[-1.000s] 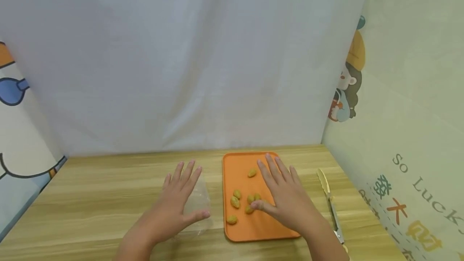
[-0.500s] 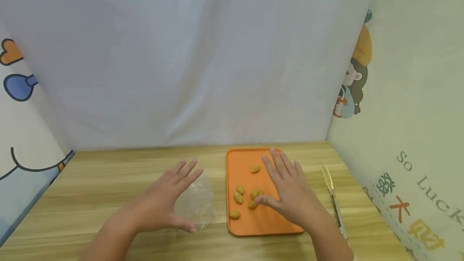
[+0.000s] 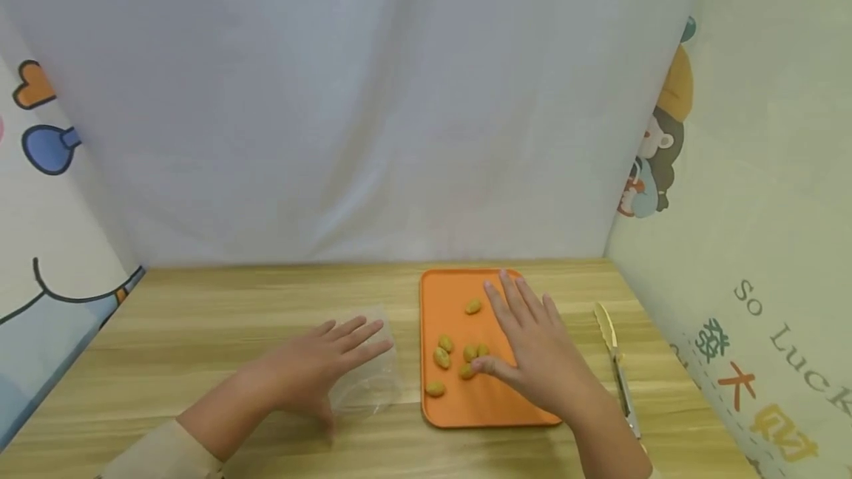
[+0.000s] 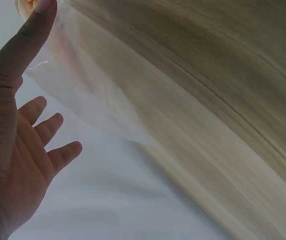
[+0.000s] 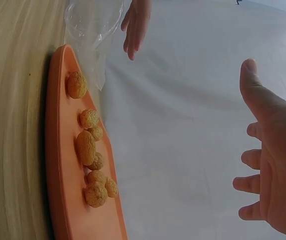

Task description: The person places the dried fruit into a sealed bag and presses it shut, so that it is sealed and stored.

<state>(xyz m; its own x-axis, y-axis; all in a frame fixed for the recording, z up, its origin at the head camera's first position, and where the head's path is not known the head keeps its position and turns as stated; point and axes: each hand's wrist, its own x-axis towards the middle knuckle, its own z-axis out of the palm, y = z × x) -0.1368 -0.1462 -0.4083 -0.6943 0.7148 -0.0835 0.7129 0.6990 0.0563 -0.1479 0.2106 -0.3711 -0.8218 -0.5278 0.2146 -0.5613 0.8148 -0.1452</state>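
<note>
My left hand (image 3: 309, 372) hovers with fingers spread over a clear plastic bag (image 3: 368, 389) lying on the table. In the left wrist view the thumb overlaps the filmy bag (image 4: 100, 100); I cannot tell whether it touches. To the right, my right hand (image 3: 542, 361) is held over an orange tray (image 3: 492, 411), fingers spread and holding nothing. Several small, wrinkled, yellow-brown oval pieces, like dried fruit (image 3: 442, 358), lie scattered on the tray. The right wrist view shows the hand (image 5: 282, 165) well above the tray (image 5: 58, 150). My right hand hides part of the tray.
Metal tongs (image 3: 617, 372) with yellowish tips lie on the wood-grain table (image 3: 220, 309), right of the tray. A pale cloth (image 3: 266, 109) hangs at the back edge. Printed cloths stand along the left (image 3: 60, 228) and right (image 3: 759, 191) sides.
My left hand has lowered and turned more sideways over the bag, with its sleeve now showing. The right hand has hardly moved. The view has shifted slightly.
</note>
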